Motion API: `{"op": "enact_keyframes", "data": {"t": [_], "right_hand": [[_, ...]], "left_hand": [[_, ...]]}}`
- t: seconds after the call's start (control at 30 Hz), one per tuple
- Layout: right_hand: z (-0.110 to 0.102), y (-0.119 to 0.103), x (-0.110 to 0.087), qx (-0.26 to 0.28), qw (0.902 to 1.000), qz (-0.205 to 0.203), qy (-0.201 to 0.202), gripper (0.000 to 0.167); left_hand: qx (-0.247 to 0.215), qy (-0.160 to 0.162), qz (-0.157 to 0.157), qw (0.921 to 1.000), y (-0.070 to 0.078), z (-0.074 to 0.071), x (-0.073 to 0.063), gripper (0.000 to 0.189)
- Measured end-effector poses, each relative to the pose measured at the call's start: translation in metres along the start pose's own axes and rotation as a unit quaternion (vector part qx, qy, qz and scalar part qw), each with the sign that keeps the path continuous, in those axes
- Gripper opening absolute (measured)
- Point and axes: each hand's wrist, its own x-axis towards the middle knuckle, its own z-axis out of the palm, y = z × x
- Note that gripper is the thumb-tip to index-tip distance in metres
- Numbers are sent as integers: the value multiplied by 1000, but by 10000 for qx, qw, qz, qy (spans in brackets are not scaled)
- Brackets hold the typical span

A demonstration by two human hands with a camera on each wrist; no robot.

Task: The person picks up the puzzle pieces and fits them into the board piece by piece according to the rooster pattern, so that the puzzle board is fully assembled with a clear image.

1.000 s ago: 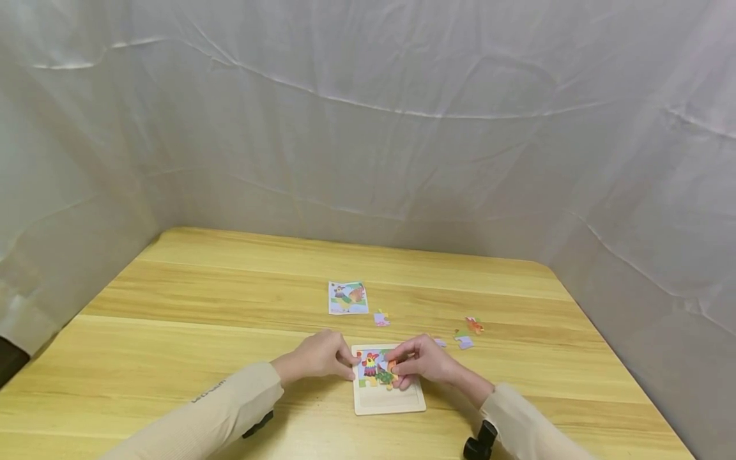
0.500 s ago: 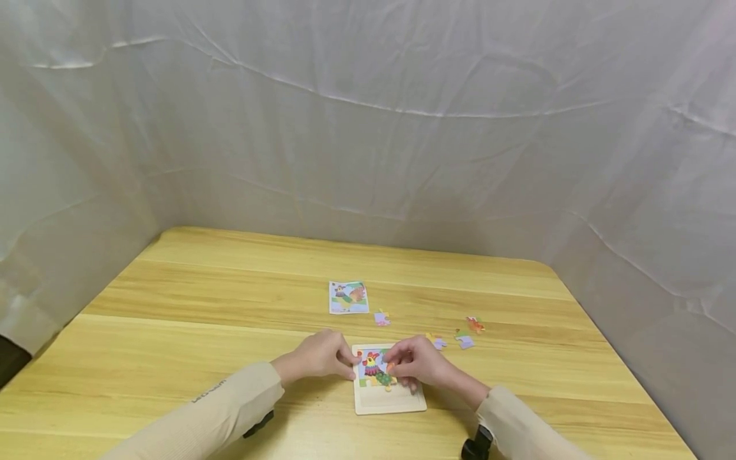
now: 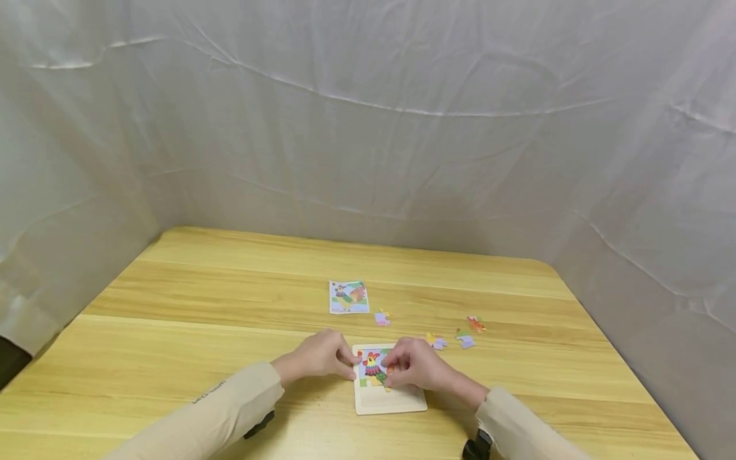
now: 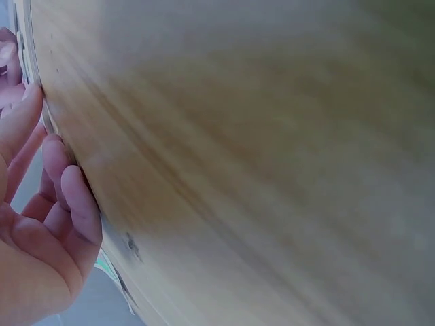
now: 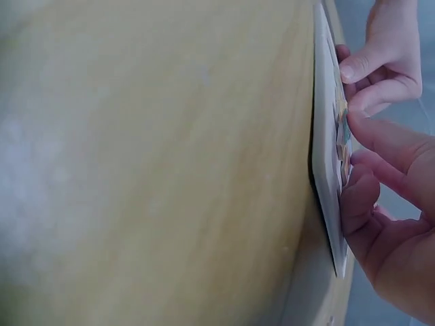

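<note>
A pale wooden puzzle tray [image 3: 391, 401] lies near the front of the table, its upper part filled with jigsaw pieces showing a rooster [image 3: 372, 364]. At its left edge, my left hand [image 3: 322, 354] holds the rim between thumb and curled fingers. My right hand [image 3: 422, 365] is over the tray's right half and pinches a green-and-orange puzzle piece [image 3: 382, 377] down among the others. The right wrist view shows the piece [image 5: 343, 139] low on the tray surface, thumb and fingertips right at it. My fingers hide most of the tray's upper right.
Several loose puzzle pieces lie behind and right of the tray, among them a lilac one [image 3: 382, 317], a red-orange one [image 3: 476, 324] and a green-and-lilac one [image 3: 465, 338]. A rooster picture card [image 3: 348, 298] lies farther back. Grey cloth [image 3: 368, 160] hangs around the table.
My right thumb and fingers have closed in lower over the green-and-orange piece, covering more of it. A yellow-and-lilac piece right of the tray now shows more fully. My left hand stays put.
</note>
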Motion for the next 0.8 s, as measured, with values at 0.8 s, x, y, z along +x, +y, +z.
{"op": "enact_keyframes", "data": {"t": [0.8], "right_hand": [[-3,-11,0,-762,9943,16,-740,26]], "left_hand": [[-12,-17,-28,10000,-1,-1,1,23]]}}
